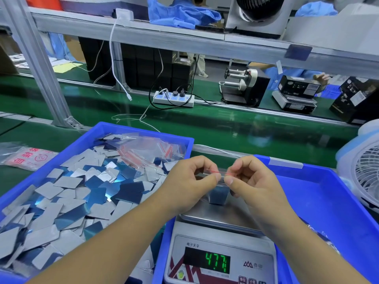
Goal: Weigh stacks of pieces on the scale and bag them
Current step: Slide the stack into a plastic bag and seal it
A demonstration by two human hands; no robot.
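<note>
1. The left hand (189,179) pinches the red-striped top edge of a small clear plastic zip bag (218,182) between thumb and curled fingers; the right hand (251,181) pinches the same edge just beside it, thumb tips nearly meeting.
2. Inside the bag, a squat stack of blue-grey rectangular pieces (218,196) hangs low, at or just above the steel pan of the white digital scale (220,242); whether it touches the pan cannot be told.
3. The scale's green digits (217,262) show roughly 47.
4. Both forearms cross over the scale's pan, hiding its side edges.
5. To the left, a blue plastic tray (90,138) holds a loose heap of silver and blue mirror-like pieces (67,193), with spare clear zip bags (147,150) piled at its far end.
6. A second blue plastic bin (332,201) lies to the right, beyond the right wrist.
7. A white fan (365,175) stands at the right edge.
8. A white power strip (174,98) sits on the green conveyor belt (246,128) beyond.
</note>
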